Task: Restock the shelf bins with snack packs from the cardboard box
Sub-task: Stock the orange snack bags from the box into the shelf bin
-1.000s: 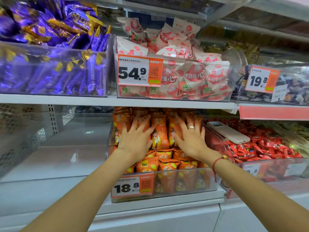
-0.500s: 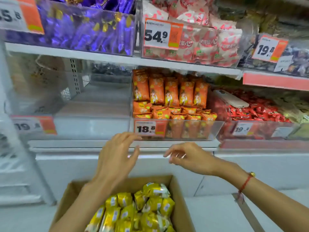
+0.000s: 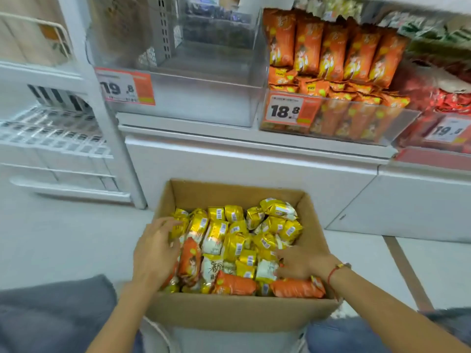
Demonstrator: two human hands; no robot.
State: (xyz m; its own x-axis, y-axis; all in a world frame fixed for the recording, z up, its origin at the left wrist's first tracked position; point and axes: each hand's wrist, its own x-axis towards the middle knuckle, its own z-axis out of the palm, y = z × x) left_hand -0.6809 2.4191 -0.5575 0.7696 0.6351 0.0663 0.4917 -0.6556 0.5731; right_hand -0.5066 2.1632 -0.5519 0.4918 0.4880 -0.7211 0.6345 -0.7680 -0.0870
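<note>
The white shelf carries three clear bins side by side. The left bin, tagged 19.8, holds nothing visible. The middle bin, tagged 18.8, holds orange snack packs. The right bin holds red packs. The pale floor carries the cardboard box, just in front of the shelf base.

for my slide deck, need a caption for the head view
Both hands reach into a cardboard box of yellow snack packs.
</note>
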